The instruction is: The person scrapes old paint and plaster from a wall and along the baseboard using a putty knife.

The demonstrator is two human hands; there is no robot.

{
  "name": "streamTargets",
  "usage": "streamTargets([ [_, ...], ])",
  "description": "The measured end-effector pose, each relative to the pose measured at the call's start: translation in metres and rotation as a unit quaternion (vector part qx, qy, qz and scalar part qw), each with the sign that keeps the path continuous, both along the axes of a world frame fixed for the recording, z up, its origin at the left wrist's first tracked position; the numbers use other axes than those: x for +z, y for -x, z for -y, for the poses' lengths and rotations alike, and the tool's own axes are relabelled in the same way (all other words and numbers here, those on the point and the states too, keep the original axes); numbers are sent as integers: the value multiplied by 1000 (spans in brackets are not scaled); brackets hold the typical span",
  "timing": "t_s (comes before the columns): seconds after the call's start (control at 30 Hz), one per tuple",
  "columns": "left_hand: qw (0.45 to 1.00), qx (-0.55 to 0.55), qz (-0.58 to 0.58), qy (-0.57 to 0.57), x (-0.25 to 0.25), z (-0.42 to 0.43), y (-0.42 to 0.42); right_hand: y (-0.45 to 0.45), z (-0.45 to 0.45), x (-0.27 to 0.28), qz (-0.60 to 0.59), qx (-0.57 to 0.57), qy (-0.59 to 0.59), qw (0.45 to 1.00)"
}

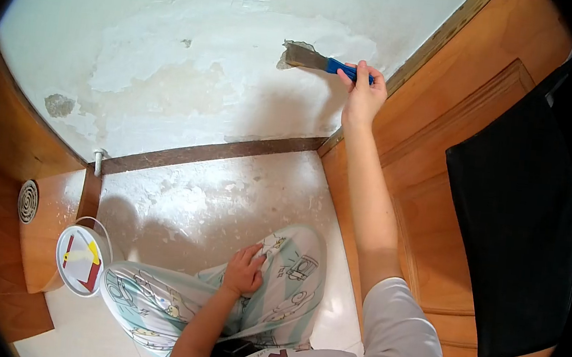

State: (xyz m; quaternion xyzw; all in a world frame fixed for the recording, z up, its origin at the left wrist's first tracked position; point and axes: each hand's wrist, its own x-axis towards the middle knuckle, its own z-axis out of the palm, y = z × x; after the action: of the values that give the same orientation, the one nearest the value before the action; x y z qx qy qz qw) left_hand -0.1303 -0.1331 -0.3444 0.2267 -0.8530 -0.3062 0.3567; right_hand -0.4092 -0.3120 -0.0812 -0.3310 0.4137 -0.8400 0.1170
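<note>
My right hand (pixel 365 93) is closed around the blue handle of a putty knife (pixel 308 58), its arm stretched up toward the wall. The blade lies against a patch of bare grey wall (pixel 285 61) where the white coating is broken away. Around it the white wall (pixel 195 46) is blotchy, with flaking and uneven layers. My left hand (pixel 245 269) rests on my patterned trouser leg (pixel 290 275), fingers spread and holding nothing.
White flakes lie on the floor (pixel 208 198) below a brown skirting strip (pixel 213 152). A lidded white bucket (pixel 107 247) stands at left, near a short white pipe (pixel 98 162) and a round grille (pixel 27 201). A wooden door (pixel 423 260) with black cloth (pixel 515 228) borders the right.
</note>
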Motion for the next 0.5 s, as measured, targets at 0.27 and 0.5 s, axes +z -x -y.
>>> streamTargets([
  [0.27, 1000, -7, -3, 2, 2, 0, -1, 19, 16, -3, 70, 63, -25, 995],
  [0.5, 1000, -7, -3, -6, -1, -1, 0, 21, 24, -3, 67, 95, -18, 993],
])
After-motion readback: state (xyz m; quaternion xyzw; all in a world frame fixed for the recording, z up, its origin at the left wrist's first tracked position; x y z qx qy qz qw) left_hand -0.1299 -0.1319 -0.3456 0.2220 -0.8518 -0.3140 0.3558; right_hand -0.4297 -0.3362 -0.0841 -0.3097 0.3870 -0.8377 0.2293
